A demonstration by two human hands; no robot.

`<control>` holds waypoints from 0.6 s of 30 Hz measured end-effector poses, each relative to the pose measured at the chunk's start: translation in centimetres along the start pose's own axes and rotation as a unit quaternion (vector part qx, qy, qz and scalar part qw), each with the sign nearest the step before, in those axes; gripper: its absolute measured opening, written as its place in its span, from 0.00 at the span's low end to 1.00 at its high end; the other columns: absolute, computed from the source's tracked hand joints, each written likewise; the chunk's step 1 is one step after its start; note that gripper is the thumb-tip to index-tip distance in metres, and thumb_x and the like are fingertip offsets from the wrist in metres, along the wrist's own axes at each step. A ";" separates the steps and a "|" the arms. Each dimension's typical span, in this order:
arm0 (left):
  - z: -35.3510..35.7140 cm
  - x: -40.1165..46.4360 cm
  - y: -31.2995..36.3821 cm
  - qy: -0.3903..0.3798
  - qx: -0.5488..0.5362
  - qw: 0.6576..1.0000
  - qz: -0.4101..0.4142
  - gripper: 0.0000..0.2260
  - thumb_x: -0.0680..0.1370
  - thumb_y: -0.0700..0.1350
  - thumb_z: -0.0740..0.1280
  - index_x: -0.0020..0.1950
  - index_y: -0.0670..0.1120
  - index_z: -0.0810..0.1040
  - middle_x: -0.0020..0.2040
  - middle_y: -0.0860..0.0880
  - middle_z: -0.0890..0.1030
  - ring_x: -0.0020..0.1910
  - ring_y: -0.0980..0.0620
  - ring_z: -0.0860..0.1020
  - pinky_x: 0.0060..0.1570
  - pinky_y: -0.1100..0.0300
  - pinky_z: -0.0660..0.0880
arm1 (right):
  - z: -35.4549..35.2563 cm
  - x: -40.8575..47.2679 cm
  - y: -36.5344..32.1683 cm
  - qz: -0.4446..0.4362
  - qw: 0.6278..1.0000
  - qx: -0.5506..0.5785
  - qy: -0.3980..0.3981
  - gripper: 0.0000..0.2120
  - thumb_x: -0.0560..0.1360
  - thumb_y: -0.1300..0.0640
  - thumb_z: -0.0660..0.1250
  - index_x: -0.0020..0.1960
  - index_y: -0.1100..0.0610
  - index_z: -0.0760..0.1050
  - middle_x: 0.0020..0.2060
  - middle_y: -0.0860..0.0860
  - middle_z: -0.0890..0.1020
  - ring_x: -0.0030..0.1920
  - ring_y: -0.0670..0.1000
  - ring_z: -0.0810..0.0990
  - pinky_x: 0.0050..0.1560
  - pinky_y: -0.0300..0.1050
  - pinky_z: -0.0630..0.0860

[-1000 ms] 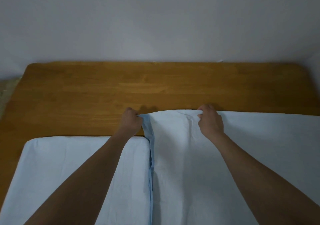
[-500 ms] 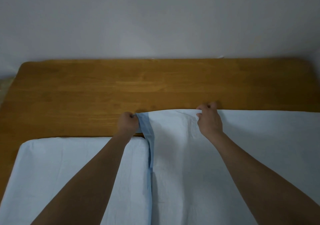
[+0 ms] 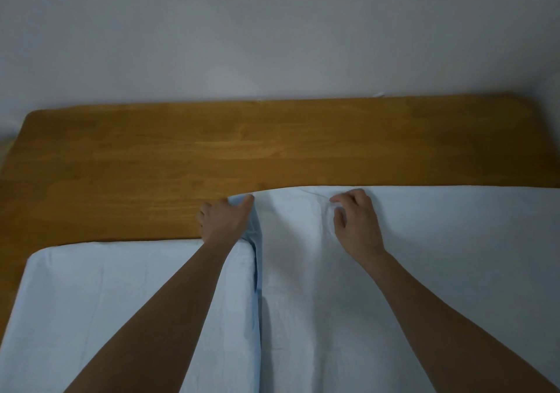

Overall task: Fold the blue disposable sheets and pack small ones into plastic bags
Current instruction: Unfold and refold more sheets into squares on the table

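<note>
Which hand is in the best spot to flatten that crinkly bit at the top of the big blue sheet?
Probably the right hand. It rests on the big sheet with fingertips at the wrinkles. The left hand pinches the sheet's far left corner, beside the folded sheet.

The light is dim, soft and cool, falling evenly from above with no glare, so the grey wall (image 3: pixel 272 29) darkens toward the upper corners. Faint shadows lie under the forearms and along the crease between the pale blue sheets (image 3: pixel 454 256). Wide-angle distortion bows the far edge of the wooden table (image 3: pixel 181 150), and detail is slightly soft and grainy throughout.
</note>
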State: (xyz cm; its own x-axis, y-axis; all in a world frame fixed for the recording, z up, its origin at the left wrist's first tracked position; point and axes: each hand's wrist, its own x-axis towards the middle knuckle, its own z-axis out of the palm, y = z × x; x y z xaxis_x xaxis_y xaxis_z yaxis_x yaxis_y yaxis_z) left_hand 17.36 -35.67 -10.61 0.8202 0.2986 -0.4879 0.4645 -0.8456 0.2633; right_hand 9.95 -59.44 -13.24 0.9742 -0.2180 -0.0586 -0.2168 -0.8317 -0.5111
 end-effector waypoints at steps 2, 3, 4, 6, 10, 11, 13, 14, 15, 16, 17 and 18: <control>-0.1 -0.3 0.2 -0.034 0.013 0.999 -0.020 0.27 0.77 0.60 0.60 0.65 0.40 0.73 0.66 0.39 0.70 0.68 0.40 0.64 0.69 0.46 0.61 | 0.2 -0.5 0.3 -0.019 0.998 -0.036 -0.042 0.15 0.78 0.56 0.64 0.64 0.51 0.75 0.59 0.52 0.70 0.59 0.53 0.70 0.59 0.48 0.72; -0.2 -0.5 0.3 -0.032 0.017 0.999 -0.023 0.24 0.77 0.56 0.61 0.65 0.40 0.72 0.67 0.40 0.70 0.68 0.40 0.64 0.69 0.47 0.61 | 0.3 -0.7 0.4 -0.025 0.997 -0.053 -0.059 0.17 0.79 0.52 0.63 0.67 0.48 0.72 0.61 0.51 0.68 0.60 0.53 0.67 0.60 0.48 0.69; -0.3 -0.9 0.5 -0.012 0.027 0.999 -0.015 0.21 0.77 0.52 0.63 0.64 0.40 0.73 0.66 0.40 0.70 0.68 0.40 0.65 0.69 0.47 0.62 | 0.3 -0.9 0.5 -0.027 0.995 -0.068 -0.075 0.18 0.79 0.49 0.61 0.69 0.45 0.69 0.63 0.50 0.66 0.62 0.53 0.65 0.61 0.49 0.67; -0.4 -1.7 1.1 0.068 0.066 0.995 0.026 0.14 0.75 0.45 0.63 0.58 0.41 0.73 0.63 0.40 0.69 0.63 0.41 0.66 0.65 0.49 0.64 | 0.3 -1.1 0.8 -0.032 0.990 -0.098 -0.099 0.22 0.79 0.44 0.59 0.72 0.40 0.64 0.66 0.49 0.63 0.65 0.52 0.62 0.63 0.50 0.64; 0.8 -4.0 3.1 0.158 0.069 0.948 0.268 0.11 0.75 0.40 0.63 0.57 0.44 0.72 0.57 0.46 0.70 0.54 0.49 0.68 0.55 0.57 0.68 | 0.4 -1.2 0.9 -0.039 0.979 -0.149 -0.130 0.25 0.79 0.39 0.56 0.74 0.34 0.55 0.69 0.48 0.58 0.67 0.53 0.59 0.65 0.52 0.61; 1.5 -4.7 3.8 0.121 0.052 0.932 0.336 0.13 0.76 0.40 0.62 0.60 0.44 0.73 0.58 0.46 0.71 0.56 0.49 0.70 0.55 0.58 0.68 | 0.4 -1.2 0.9 -0.038 0.978 -0.152 -0.139 0.25 0.79 0.39 0.56 0.74 0.33 0.53 0.70 0.48 0.57 0.68 0.53 0.58 0.65 0.52 0.61; 3.5 -6.1 4.9 0.026 0.057 0.901 0.429 0.18 0.78 0.40 0.60 0.68 0.44 0.71 0.66 0.46 0.72 0.62 0.48 0.71 0.60 0.55 0.68 | 0.2 -1.2 1.0 -0.043 0.975 -0.147 -0.161 0.26 0.79 0.40 0.56 0.74 0.32 0.52 0.72 0.49 0.55 0.70 0.54 0.56 0.67 0.53 0.59; 4.5 -6.7 5.1 -0.015 0.063 0.896 0.439 0.20 0.80 0.42 0.58 0.73 0.45 0.66 0.72 0.46 0.68 0.68 0.48 0.68 0.64 0.54 0.66 | 0.0 -1.1 1.2 -0.051 0.973 -0.139 -0.176 0.26 0.80 0.41 0.56 0.74 0.32 0.51 0.74 0.49 0.54 0.72 0.54 0.55 0.69 0.53 0.58; 5.4 -7.1 5.1 -0.049 0.060 0.901 0.426 0.22 0.82 0.44 0.56 0.76 0.45 0.60 0.76 0.47 0.62 0.73 0.49 0.63 0.69 0.53 0.63 | -0.3 -1.1 1.4 -0.061 0.972 -0.125 -0.191 0.26 0.80 0.43 0.56 0.75 0.33 0.51 0.75 0.49 0.53 0.73 0.54 0.53 0.70 0.54 0.57; 6.2 -7.2 5.0 -0.076 0.054 0.909 0.407 0.24 0.83 0.46 0.54 0.78 0.45 0.54 0.79 0.49 0.54 0.76 0.50 0.58 0.72 0.52 0.60 | -0.7 -1.2 1.6 -0.072 0.971 -0.106 -0.203 0.26 0.80 0.45 0.57 0.75 0.34 0.51 0.76 0.48 0.52 0.75 0.54 0.51 0.71 0.54 0.56; 6.9 -7.3 4.7 -0.093 0.056 0.912 0.395 0.25 0.84 0.49 0.52 0.79 0.46 0.49 0.80 0.50 0.48 0.78 0.51 0.53 0.74 0.51 0.57 | -1.0 -1.6 2.0 -0.080 0.970 -0.090 -0.209 0.26 0.80 0.46 0.57 0.76 0.35 0.52 0.77 0.48 0.51 0.76 0.53 0.50 0.73 0.53 0.55; 7.4 -7.4 4.4 -0.101 0.076 0.912 0.389 0.26 0.84 0.51 0.50 0.79 0.47 0.45 0.80 0.51 0.42 0.78 0.51 0.48 0.75 0.50 0.54 | -1.3 -2.1 2.4 -0.086 0.971 -0.083 -0.207 0.26 0.81 0.48 0.56 0.77 0.37 0.52 0.78 0.48 0.50 0.77 0.52 0.48 0.74 0.52 0.54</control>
State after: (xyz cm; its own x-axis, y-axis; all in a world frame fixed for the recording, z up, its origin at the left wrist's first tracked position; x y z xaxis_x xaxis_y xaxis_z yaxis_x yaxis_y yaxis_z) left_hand 10.88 -44.85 -11.98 0.7964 -0.4934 -0.3496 -0.2965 -0.8225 0.4854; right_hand 7.31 -61.63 -13.21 0.9310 0.1268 -0.3423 -0.0227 -0.9159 -0.4009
